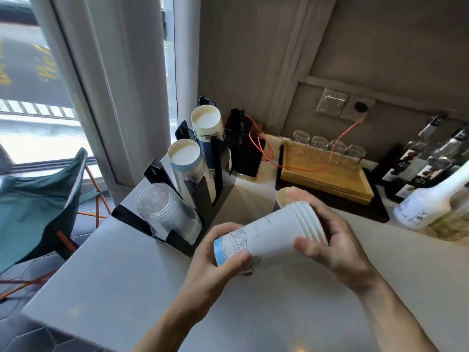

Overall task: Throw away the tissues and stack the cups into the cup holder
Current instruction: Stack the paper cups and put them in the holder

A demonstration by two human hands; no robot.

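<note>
A nested stack of white paper cups (269, 237) with blue line drawings lies tilted in the air above the counter, rims to the upper right. My left hand (223, 252) grips its bottom end. My right hand (327, 237) curls around the rim end. Behind the stack stands a dark paper cup (281, 199), mostly hidden. The black cup holder (203, 196) at the counter's left corner carries two leaning stacks of paper cups (190, 163) and a stack of clear plastic cups (165, 212). No tissues are in view.
A wooden tray (327, 179) with upturned glasses sits by the wall, beside a phone (246, 153) on an orange cable. Bottles (431, 207) stand at the right. A green folding chair (38, 207) is on the floor left of the grey counter (127, 275).
</note>
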